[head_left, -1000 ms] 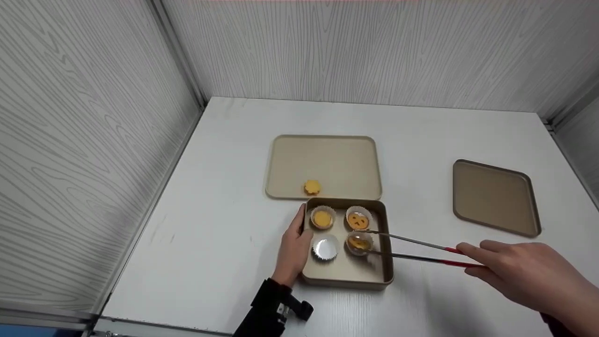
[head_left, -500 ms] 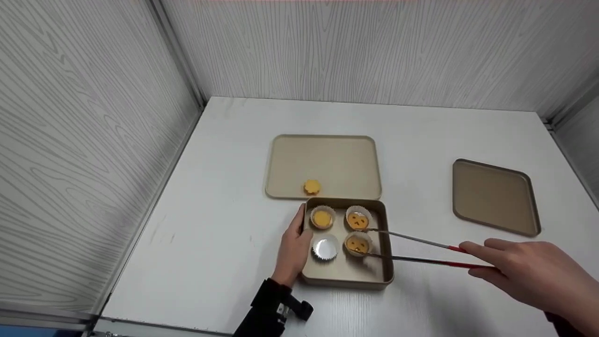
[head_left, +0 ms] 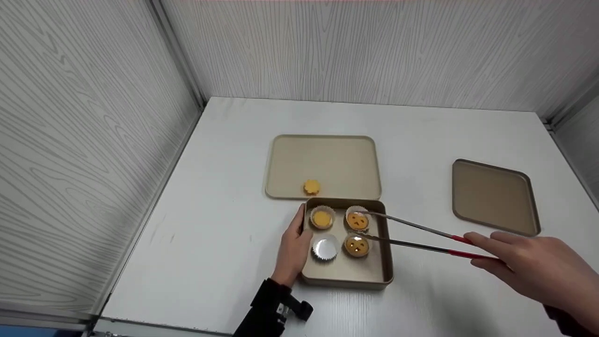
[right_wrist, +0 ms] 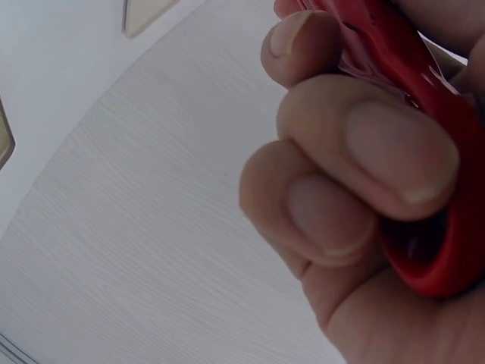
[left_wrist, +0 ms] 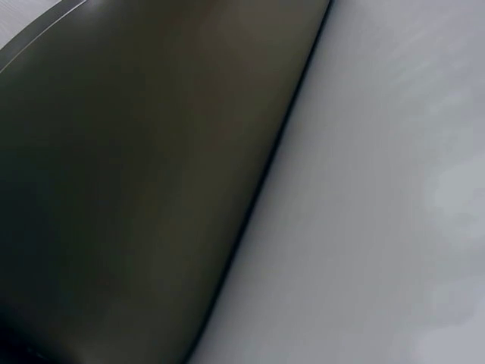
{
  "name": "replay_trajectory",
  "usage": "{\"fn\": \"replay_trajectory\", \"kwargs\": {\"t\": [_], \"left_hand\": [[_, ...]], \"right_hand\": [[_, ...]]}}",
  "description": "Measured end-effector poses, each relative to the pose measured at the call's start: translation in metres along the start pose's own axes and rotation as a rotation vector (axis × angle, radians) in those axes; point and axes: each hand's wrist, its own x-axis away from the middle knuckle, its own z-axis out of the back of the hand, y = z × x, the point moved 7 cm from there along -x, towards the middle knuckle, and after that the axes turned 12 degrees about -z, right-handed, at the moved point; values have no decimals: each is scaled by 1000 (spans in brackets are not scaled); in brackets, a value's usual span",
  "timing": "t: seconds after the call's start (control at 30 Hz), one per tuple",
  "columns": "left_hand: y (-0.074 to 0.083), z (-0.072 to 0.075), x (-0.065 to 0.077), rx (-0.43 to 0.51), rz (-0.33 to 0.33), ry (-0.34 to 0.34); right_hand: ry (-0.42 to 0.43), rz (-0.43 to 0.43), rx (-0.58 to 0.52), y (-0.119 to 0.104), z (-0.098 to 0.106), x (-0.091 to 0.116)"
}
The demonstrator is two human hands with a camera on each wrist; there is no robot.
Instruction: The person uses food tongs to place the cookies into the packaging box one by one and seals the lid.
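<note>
My left hand (head_left: pixel 294 250) grips the left wall of a deep square baking tin (head_left: pixel 346 282), thumb over the rim. In the left wrist view the tin's dark outer wall (left_wrist: pixel 151 174) fills the left side. My right hand (head_left: pixel 538 269) holds metal tongs (head_left: pixel 412 227) with red handles (right_wrist: pixel 447 235), fingers curled round them. The tongs' spread tips lie either side of the far right egg tart (head_left: pixel 358 221), which sits in a pale cup. A second browned tart (head_left: pixel 356 245) sits nearer, and a plain yellow one (head_left: pixel 322 218) far left. An empty foil cup (head_left: pixel 325 248) stands near left.
A flat beige tray (head_left: pixel 327 159) lies behind the tin, bearing one yellow flower-shaped piece (head_left: pixel 312 187) near its front edge. A smaller brown tray (head_left: pixel 496 199) lies at the right. White wood-grain panels (head_left: pixel 351 51) enclose the white table.
The tongs have moved off the near right tart, whose face now shows fully, and up to the far right one. The left hand and tin have stayed still.
</note>
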Motion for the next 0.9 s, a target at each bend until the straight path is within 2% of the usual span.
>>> {"fn": "replay_trajectory", "kwargs": {"t": [0.3, 0.57, 0.9], "left_hand": [[0, 1, -1, -5, -29, 7], [-1, 0, -1, -17, -7, 1], [0, 0, -1, 1, -1, 2]], "right_hand": [[42, -32, 1, 12, -5, -5], [84, -23, 1, 15, -13, -12], [49, -34, -38, 20, -29, -27]]}}
